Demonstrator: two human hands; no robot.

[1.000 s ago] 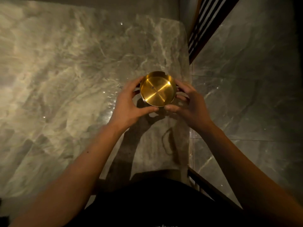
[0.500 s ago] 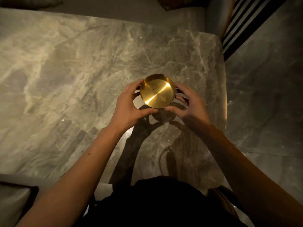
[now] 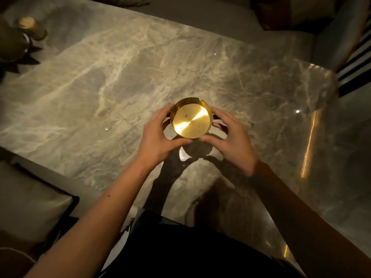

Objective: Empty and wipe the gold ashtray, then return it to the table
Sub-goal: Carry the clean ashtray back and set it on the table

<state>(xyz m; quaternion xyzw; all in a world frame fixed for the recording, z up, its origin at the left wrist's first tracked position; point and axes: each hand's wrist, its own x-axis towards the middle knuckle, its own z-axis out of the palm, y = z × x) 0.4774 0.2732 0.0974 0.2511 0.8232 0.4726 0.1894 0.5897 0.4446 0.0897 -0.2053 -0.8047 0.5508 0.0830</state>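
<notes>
The round gold ashtray (image 3: 191, 119) is held upright between both hands, above the grey marble table (image 3: 112, 81). Its shiny inside looks empty apart from a tiny dark speck. My left hand (image 3: 158, 135) cups its left side with the thumb under the near rim. My right hand (image 3: 230, 137) cups its right side the same way. The ashtray's round shadow falls on the marble just below it, so it hangs a little above the surface.
A dark ornament with a gold top (image 3: 30, 27) stands at the table's far left corner. A pale cushioned seat (image 3: 30, 203) sits at the near left. The table's right edge (image 3: 310, 137) borders a dark glossy floor; a striped panel (image 3: 355, 63) is at far right.
The view has swung left and forward, so the ashtray and both hands are now over the middle-right of the table instead of its right edge. The two-handed grip is unchanged.
</notes>
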